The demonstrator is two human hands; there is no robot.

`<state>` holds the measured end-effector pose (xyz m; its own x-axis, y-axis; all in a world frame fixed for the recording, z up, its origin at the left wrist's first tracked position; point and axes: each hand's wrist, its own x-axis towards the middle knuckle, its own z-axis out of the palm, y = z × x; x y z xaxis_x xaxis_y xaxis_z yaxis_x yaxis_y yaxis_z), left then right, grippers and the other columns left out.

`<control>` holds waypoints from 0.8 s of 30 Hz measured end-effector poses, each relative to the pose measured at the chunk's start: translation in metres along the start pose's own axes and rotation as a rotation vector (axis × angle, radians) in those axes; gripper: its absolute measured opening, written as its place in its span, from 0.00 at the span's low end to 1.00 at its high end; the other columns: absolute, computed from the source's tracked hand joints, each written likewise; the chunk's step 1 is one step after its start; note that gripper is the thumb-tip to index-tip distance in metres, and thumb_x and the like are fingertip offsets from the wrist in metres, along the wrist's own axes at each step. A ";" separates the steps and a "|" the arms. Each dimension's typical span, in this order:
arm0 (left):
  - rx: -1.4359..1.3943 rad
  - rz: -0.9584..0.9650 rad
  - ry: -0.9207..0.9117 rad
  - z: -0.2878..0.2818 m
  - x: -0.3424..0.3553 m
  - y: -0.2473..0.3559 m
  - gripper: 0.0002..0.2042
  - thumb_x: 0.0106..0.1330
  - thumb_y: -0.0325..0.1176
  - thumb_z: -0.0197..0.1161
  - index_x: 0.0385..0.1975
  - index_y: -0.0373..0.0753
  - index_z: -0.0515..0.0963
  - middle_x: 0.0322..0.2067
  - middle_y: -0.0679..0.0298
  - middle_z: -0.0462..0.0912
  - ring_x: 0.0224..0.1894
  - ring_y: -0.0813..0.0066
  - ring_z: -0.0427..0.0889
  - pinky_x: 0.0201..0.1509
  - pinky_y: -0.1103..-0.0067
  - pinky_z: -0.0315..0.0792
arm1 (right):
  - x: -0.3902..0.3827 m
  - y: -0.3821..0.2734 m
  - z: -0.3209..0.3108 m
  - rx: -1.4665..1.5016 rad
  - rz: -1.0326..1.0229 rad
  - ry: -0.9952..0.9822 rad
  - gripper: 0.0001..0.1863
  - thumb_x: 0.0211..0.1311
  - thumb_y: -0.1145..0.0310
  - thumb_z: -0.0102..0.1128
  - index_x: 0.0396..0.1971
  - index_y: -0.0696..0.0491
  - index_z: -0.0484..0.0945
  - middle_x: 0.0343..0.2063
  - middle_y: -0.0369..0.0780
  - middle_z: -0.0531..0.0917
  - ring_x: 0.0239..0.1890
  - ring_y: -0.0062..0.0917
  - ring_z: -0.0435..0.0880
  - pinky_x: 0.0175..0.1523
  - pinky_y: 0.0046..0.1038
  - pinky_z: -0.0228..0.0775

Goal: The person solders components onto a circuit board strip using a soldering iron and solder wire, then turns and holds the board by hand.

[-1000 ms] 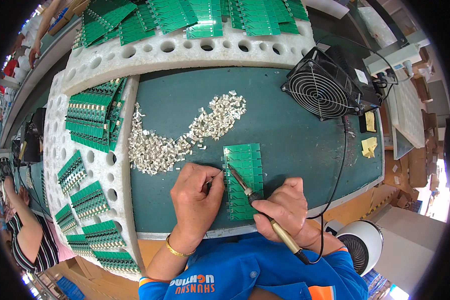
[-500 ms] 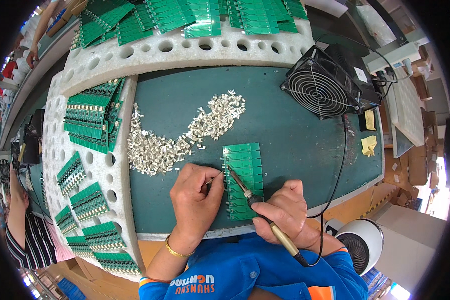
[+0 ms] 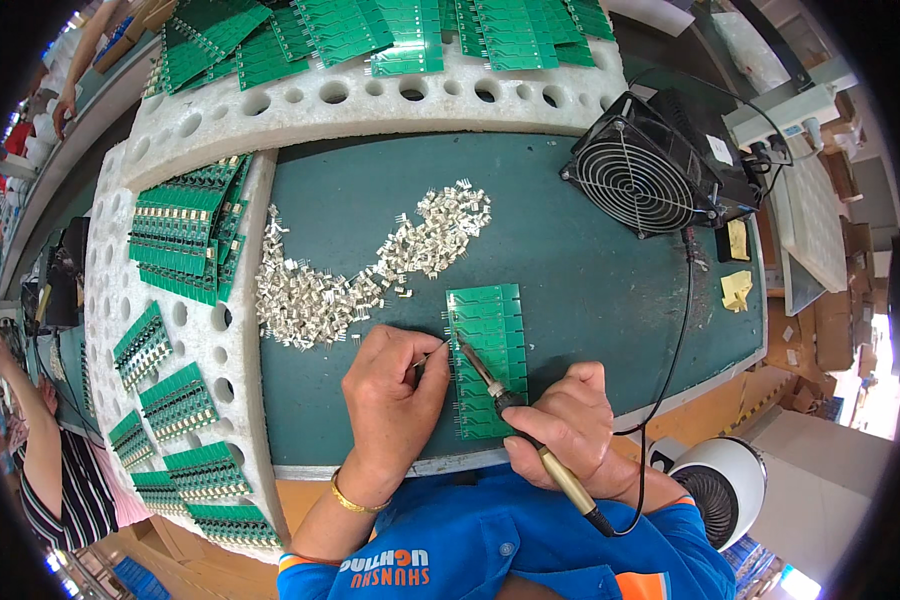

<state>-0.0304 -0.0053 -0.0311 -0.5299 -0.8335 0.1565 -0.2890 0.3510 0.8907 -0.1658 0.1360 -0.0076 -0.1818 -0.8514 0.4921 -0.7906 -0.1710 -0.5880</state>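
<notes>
A: What has just changed?

B: Very little at the bench. The soldering iron (image 3: 570, 483) is kept on nearly the same spot, its tip at the left edge of the green circuit board (image 3: 500, 335), so the same joint is judged to be worked on. At the far left, a co-worker's arm (image 3: 42, 440) has been shifted.

A: And the hands?

B: The right hand (image 3: 567, 420) is clamped around the iron's grip. On the left hand (image 3: 395, 385), thumb and forefinger are drawn together beside the board's left edge; whether a wire is pinched there cannot be told.

A: Where is the board placed?

B: Flat on the dull green tabletop (image 3: 580, 290), near the person, to the right of the heaped connectors (image 3: 315, 305).

A: And the materials?

B: The board is thin, rectangular and glossy, with a notched right edge. The connectors are small, whitish and blocky, with metal pins. The foam tray (image 3: 257, 400) on the left is white, grainy and pierced with round holes. The fan (image 3: 635, 180), far right, is fronted by ringed wire.
</notes>
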 end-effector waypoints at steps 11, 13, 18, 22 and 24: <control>-0.008 -0.042 0.011 -0.003 -0.003 0.005 0.05 0.58 0.20 0.70 0.28 0.34 0.79 0.24 0.69 0.74 0.22 0.87 0.68 0.22 0.86 0.60 | -0.004 0.000 -0.005 -0.023 -0.007 0.014 0.15 0.46 0.69 0.72 0.37 0.52 0.82 0.18 0.31 0.77 0.20 0.24 0.73 0.36 0.31 0.59; 0.011 -0.040 -0.001 -0.004 -0.005 0.006 0.06 0.59 0.20 0.70 0.28 0.34 0.78 0.24 0.69 0.73 0.23 0.87 0.67 0.23 0.87 0.61 | -0.006 0.000 -0.007 -0.016 0.003 0.021 0.15 0.46 0.69 0.71 0.37 0.52 0.82 0.18 0.31 0.77 0.20 0.24 0.73 0.36 0.31 0.59; 0.021 -0.061 -0.021 -0.008 -0.012 0.007 0.06 0.61 0.20 0.68 0.29 0.34 0.76 0.25 0.68 0.72 0.23 0.85 0.67 0.24 0.86 0.62 | -0.007 0.000 -0.007 0.014 0.000 0.024 0.15 0.46 0.70 0.71 0.37 0.52 0.82 0.18 0.31 0.78 0.20 0.25 0.74 0.36 0.31 0.59; 0.082 0.008 -0.019 -0.008 -0.012 0.009 0.05 0.62 0.19 0.64 0.33 0.34 0.75 0.28 0.60 0.74 0.22 0.73 0.73 0.25 0.78 0.68 | -0.007 -0.001 -0.005 0.026 0.000 0.040 0.15 0.45 0.71 0.71 0.37 0.52 0.82 0.18 0.32 0.78 0.20 0.25 0.73 0.36 0.31 0.59; 0.085 0.011 -0.030 -0.008 -0.013 0.010 0.05 0.63 0.19 0.63 0.33 0.33 0.75 0.29 0.59 0.74 0.23 0.71 0.74 0.26 0.77 0.69 | -0.008 0.000 -0.002 0.022 0.001 0.062 0.15 0.44 0.72 0.71 0.37 0.52 0.81 0.18 0.32 0.79 0.20 0.25 0.73 0.36 0.31 0.59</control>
<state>-0.0201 0.0058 -0.0213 -0.5564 -0.8168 0.1526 -0.3490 0.3964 0.8492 -0.1657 0.1441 -0.0106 -0.2187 -0.8193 0.5301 -0.7772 -0.1822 -0.6022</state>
